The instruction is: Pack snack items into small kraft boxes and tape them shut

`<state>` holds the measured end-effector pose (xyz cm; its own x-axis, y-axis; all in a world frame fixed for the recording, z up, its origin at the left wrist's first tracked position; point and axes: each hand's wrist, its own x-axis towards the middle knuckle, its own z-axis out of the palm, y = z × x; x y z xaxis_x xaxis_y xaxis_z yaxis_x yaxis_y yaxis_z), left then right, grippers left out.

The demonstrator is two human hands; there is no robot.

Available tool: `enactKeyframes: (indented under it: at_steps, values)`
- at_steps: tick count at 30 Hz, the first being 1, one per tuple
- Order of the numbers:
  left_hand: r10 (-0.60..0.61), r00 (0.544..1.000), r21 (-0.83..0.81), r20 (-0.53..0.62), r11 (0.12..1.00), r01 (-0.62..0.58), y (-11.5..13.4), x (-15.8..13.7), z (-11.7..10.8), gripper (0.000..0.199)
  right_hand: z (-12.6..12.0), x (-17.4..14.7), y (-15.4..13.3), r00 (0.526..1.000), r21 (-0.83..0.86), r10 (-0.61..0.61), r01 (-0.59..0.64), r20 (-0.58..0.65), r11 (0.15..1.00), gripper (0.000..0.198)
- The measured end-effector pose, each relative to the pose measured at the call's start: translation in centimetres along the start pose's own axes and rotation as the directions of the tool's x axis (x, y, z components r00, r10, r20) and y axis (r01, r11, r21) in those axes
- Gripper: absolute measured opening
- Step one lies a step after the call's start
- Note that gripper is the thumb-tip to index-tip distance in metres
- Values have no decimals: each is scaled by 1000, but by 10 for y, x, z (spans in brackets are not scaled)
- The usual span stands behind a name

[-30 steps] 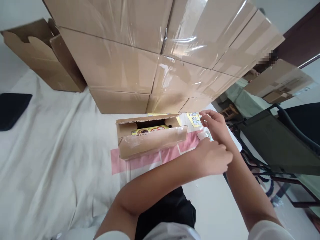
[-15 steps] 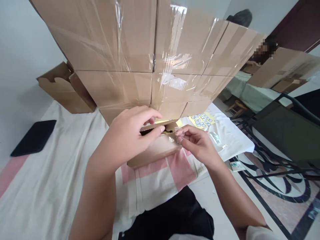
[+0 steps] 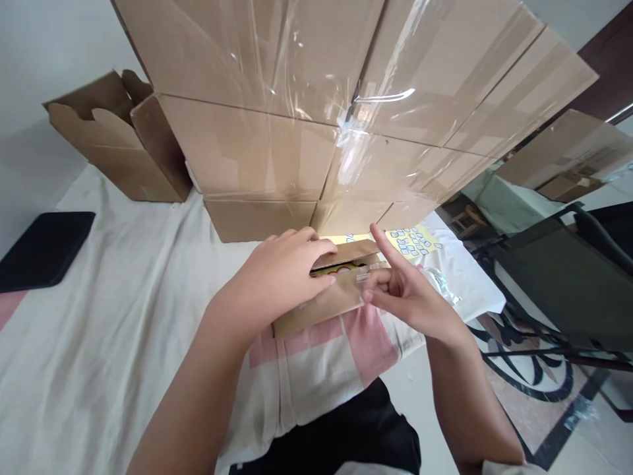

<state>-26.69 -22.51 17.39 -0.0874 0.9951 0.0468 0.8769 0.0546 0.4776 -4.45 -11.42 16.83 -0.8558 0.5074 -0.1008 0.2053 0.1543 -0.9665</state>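
Note:
A small cardboard box (image 3: 321,302) lies in front of me on the cloth. Its lid flap (image 3: 349,252) is partly raised, and something yellow and red (image 3: 341,269) shows through the gap. My left hand (image 3: 291,267) grips the box's left part, fingers over the flap and thumb on the front edge. At the right end, my right hand (image 3: 403,287) pinches a strip of clear tape (image 3: 363,278) against the front wall. Its index finger points up beside the flap's right corner; I cannot tell whether it touches.
A wall of taped cardboard boxes (image 3: 277,145) rises close behind. An open carton (image 3: 119,152) and a black flat object (image 3: 47,251) are on the left. A roll of clear tape (image 3: 442,285) lies at right, near a yellow printed sheet (image 3: 410,242). A dark chair (image 3: 558,277) stands beyond.
The view has shifted, so the co-worker at the back right has gone out of sight. My right index finger has straightened upward. The lid flap sits lower at its right end.

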Motion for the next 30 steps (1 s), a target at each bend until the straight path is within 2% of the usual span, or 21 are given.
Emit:
enactKeyframes:
  at_steps: [4,11,15,19,23,30]
  values:
    - [31,997,-90,77,996,-24,-5,4,2,28,-9,15,-1,999,17,36,-37,18,999,96]
    - [8,994,-225,109,974,17,-10,10,9,33,-27,35,-7,983,10,150,-152,101,988,101]
    - [-5,997,-171,83,985,20,-11,9,12,35,-21,37,-14,975,-71,175,-167,134,983,96]
    - [-36,995,-204,92,977,55,-17,9,13,47,-12,43,-21,964,-169,222,-196,148,966,94]
    - [-33,990,-256,136,964,67,-21,10,13,60,-5,55,-24,956,-153,262,-241,132,958,95]
    - [-6,988,-290,154,956,51,-25,14,13,59,3,64,-22,920,-187,383,-362,88,913,96]
